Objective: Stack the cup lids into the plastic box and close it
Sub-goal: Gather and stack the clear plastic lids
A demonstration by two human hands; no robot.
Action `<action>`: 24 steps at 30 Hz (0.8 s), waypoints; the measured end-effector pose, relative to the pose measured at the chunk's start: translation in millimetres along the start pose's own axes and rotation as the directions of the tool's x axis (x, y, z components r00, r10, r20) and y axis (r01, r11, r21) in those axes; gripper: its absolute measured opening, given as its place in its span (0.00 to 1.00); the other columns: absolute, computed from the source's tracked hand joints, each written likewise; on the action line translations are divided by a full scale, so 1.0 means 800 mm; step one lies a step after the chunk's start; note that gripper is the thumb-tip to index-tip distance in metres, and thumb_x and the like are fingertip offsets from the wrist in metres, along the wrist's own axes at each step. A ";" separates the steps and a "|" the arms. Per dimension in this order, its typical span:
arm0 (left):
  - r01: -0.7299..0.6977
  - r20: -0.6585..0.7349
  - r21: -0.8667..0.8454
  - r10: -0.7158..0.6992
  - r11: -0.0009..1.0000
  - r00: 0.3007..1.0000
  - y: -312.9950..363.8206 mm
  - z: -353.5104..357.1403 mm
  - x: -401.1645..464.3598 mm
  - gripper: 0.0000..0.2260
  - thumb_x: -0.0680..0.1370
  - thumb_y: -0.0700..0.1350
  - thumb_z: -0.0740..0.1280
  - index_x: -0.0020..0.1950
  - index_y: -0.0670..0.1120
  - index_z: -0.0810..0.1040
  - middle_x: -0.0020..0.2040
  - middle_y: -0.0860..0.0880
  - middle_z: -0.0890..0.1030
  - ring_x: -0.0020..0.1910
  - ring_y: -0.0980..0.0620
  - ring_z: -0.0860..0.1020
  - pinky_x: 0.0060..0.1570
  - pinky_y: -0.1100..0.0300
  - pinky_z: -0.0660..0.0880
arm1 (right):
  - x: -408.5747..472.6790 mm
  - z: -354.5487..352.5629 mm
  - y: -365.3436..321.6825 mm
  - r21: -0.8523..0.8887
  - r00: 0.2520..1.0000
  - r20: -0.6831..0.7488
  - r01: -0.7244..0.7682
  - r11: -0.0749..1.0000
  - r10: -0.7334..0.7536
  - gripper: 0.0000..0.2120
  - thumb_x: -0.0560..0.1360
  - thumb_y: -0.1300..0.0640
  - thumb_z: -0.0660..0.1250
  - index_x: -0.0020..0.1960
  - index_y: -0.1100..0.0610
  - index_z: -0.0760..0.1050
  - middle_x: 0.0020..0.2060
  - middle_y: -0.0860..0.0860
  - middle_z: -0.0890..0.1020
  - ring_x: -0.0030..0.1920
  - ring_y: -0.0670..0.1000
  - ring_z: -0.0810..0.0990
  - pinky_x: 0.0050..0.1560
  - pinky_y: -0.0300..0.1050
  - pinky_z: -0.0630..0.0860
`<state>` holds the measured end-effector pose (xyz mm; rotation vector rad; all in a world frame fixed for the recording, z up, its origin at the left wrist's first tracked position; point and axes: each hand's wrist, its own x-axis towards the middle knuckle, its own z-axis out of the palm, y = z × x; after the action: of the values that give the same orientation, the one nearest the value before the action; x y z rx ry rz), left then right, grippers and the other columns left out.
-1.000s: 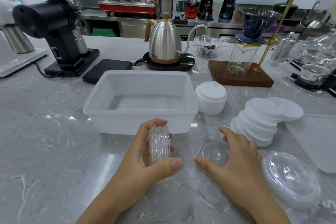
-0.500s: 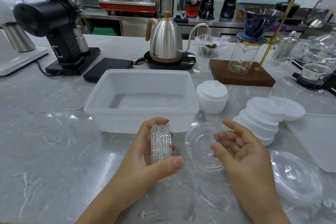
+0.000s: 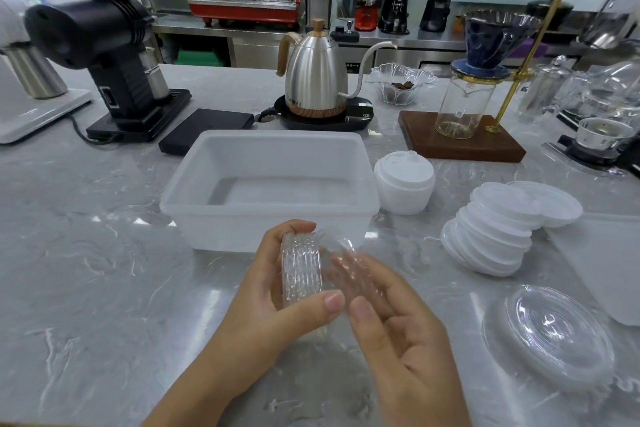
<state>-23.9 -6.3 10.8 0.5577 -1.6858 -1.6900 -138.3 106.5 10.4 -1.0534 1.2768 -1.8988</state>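
Clear plastic is filling both hands while the plastic box point(image 3: 268, 184) is sitting empty on the table point(image 3: 86, 270), so by the look of it the task is only beginning. The left hand point(image 3: 273, 291) is gripping a short stack of clear lids point(image 3: 302, 269) on edge, thumb below and fingers curled over the top, just in front of the box. The right hand point(image 3: 398, 326) is holding one more clear lid point(image 3: 349, 267) against its nearly straight fingers, thumb at the rim, and appears to be pressing it onto the stack.

Nothing is lying inside the box yet. Just right of the box a white domed lid stack point(image 3: 404, 182) is standing, further right of it a leaning pile of flat white lids point(image 3: 491, 229) is waiting, and to the front right of the box larger clear lids point(image 3: 550, 333) are resting on the table. A pale slab point(image 3: 609, 263) at the far right of the box is probably its cover; closing is still to come.
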 end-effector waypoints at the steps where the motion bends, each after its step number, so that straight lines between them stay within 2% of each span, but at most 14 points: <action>1: -0.005 -0.008 -0.010 0.005 1.000 1.000 -0.001 0.001 0.000 0.31 0.66 0.47 0.77 0.68 0.52 0.72 0.52 0.52 0.86 0.50 0.55 0.85 0.48 0.67 0.79 | -0.002 0.003 0.000 -0.013 1.000 0.027 -0.007 1.000 0.007 0.20 0.75 0.47 0.70 0.67 0.44 0.76 0.62 0.48 0.83 0.65 0.50 0.80 0.64 0.39 0.74; 3: -0.015 -0.020 -0.021 0.014 1.000 1.000 -0.001 0.001 0.000 0.32 0.66 0.48 0.77 0.68 0.51 0.72 0.51 0.55 0.86 0.49 0.57 0.85 0.47 0.68 0.79 | -0.003 0.007 -0.001 -0.032 0.998 0.065 -0.004 0.999 0.006 0.24 0.75 0.40 0.69 0.70 0.42 0.73 0.65 0.47 0.81 0.68 0.49 0.77 0.67 0.41 0.71; 7: -0.012 -0.026 -0.062 0.011 0.998 1.000 -0.002 -0.001 0.000 0.31 0.66 0.48 0.78 0.67 0.56 0.74 0.55 0.48 0.86 0.50 0.51 0.85 0.48 0.64 0.80 | -0.002 0.010 0.001 -0.047 0.995 0.095 0.011 0.999 -0.007 0.26 0.74 0.42 0.72 0.71 0.42 0.73 0.68 0.46 0.79 0.70 0.50 0.75 0.69 0.40 0.69; 10: -0.003 -0.018 -0.081 0.002 0.997 1.000 -0.004 -0.002 0.000 0.30 0.66 0.49 0.79 0.66 0.57 0.74 0.56 0.46 0.86 0.51 0.50 0.85 0.48 0.62 0.80 | -0.002 0.008 0.007 -0.061 0.998 0.067 0.018 0.998 -0.014 0.27 0.70 0.42 0.76 0.67 0.43 0.77 0.66 0.47 0.80 0.69 0.52 0.77 0.67 0.44 0.73; 12: 0.005 -0.013 -0.079 -0.006 0.997 1.000 -0.004 -0.002 0.001 0.32 0.65 0.52 0.81 0.67 0.57 0.74 0.56 0.47 0.85 0.51 0.50 0.85 0.48 0.61 0.81 | -0.002 0.007 0.010 -0.057 1.000 0.022 0.009 0.998 -0.008 0.27 0.65 0.41 0.79 0.63 0.42 0.80 0.62 0.48 0.83 0.65 0.52 0.80 0.62 0.45 0.78; 15: 0.016 -0.001 -0.067 -0.016 0.998 1.000 -0.004 -0.002 0.002 0.36 0.64 0.59 0.83 0.68 0.58 0.73 0.56 0.44 0.84 0.51 0.47 0.84 0.49 0.56 0.82 | -0.001 0.008 0.010 -0.089 0.999 -0.012 0.033 0.995 -0.034 0.27 0.62 0.42 0.81 0.59 0.44 0.83 0.59 0.47 0.85 0.62 0.51 0.83 0.57 0.51 0.81; 19: 0.035 0.009 -0.036 -0.034 0.999 0.999 -0.006 -0.005 0.000 0.42 0.62 0.61 0.84 0.72 0.57 0.70 0.63 0.46 0.82 0.56 0.37 0.84 0.55 0.42 0.82 | 0.002 0.007 0.010 -0.136 0.998 -0.037 0.046 0.990 -0.051 0.25 0.60 0.45 0.82 0.56 0.48 0.85 0.59 0.47 0.85 0.61 0.52 0.83 0.56 0.63 0.80; 21: 0.037 0.010 -0.040 -0.036 0.999 0.999 -0.007 -0.006 -0.001 0.42 0.62 0.59 0.84 0.72 0.57 0.70 0.66 0.47 0.81 0.57 0.37 0.83 0.57 0.41 0.81 | 0.002 0.006 0.010 -0.137 0.998 -0.012 0.063 0.989 -0.065 0.26 0.60 0.47 0.83 0.58 0.50 0.84 0.60 0.47 0.84 0.63 0.52 0.82 0.61 0.57 0.79; 23: 0.042 0.015 -0.038 -0.041 0.998 0.999 -0.005 -0.007 0.000 0.41 0.64 0.58 0.84 0.73 0.56 0.70 0.67 0.46 0.80 0.58 0.36 0.83 0.56 0.43 0.81 | 0.001 0.007 0.007 -0.106 0.998 0.018 0.065 0.992 -0.064 0.26 0.63 0.45 0.82 0.59 0.49 0.84 0.62 0.47 0.83 0.66 0.51 0.79 0.62 0.48 0.78; 24: 0.048 0.021 -0.037 -0.047 0.998 0.999 -0.005 -0.007 0.000 0.41 0.64 0.57 0.84 0.73 0.56 0.69 0.68 0.46 0.80 0.58 0.36 0.83 0.56 0.44 0.82 | 0.001 0.007 0.005 -0.107 0.997 0.030 0.073 0.992 -0.070 0.25 0.64 0.44 0.81 0.59 0.48 0.84 0.62 0.47 0.83 0.67 0.51 0.79 0.63 0.47 0.77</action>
<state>-20.2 -10.2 6.5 0.5694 -1.6636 -1.7622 -133.3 101.9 8.1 -1.1904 1.3566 -1.8799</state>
